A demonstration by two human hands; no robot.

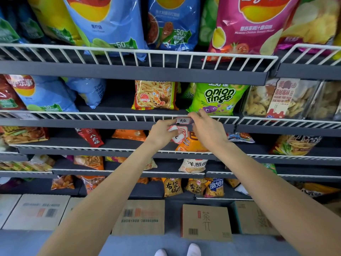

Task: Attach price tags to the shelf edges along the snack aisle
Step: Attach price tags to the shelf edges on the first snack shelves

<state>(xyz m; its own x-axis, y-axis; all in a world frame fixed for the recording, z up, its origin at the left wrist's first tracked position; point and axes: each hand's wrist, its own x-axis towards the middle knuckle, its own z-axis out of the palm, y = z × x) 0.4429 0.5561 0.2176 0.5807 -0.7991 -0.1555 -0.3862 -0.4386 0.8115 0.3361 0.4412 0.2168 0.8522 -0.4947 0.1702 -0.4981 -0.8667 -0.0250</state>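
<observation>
Price tag (182, 120): held flat against the wire rail (110, 115) of the shelf edge, long axis level, face outward.
Right hand (206, 126): fingers pinched on tag's right end.
Left hand (162, 131): spare tags (178, 133) gripped, fingertips at tag's left end.
Above rail: onion rings bag (217, 98).
Floor: cardboard boxes (206, 221).

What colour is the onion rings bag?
Bright green, with white lettering: the onion rings bag shows best in the head view.

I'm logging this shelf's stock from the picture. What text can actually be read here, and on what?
"Onion rings": green bag, second shelf.
"-50%": blue chip bag, top shelf.
"Mexican Chicken Tomato Flavor": pink chip bag, top shelf.
"茶": cardboard box on the floor.
"布袋锅巴": yellow-brown bag, low shelf.
Handwritten price tag on the shelf rail, between the left hand and right hand: too blurred to read surely.
Other packs: too small.
</observation>
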